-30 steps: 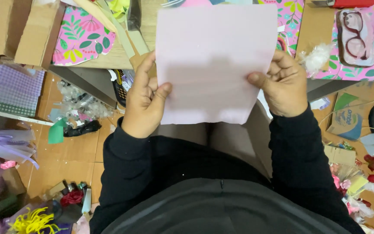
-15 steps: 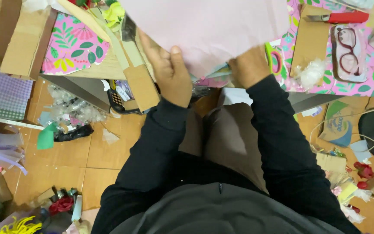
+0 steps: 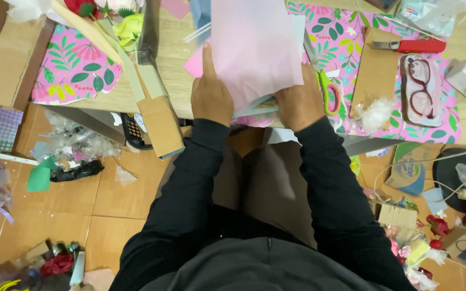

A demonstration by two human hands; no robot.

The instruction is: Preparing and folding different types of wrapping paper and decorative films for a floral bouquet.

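Pink paper [image 3: 254,48] on cluttered wooden table [image 3: 176,59], tiled floor [image 3: 109,199].

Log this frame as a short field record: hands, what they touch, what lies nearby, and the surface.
left hand: flat on pink paper, index finger stretched out
right hand: pressing the paper's lower right edge
surface: wooden table with floral sheet
right of paper: scissors, glasses, red cutter
left of paper: cardboard strip
floor: tiles with scattered scraps

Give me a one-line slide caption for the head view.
Both hands, left and right, press a pale pink paper sheet flat on a cluttered wooden table beside green-handled scissors.
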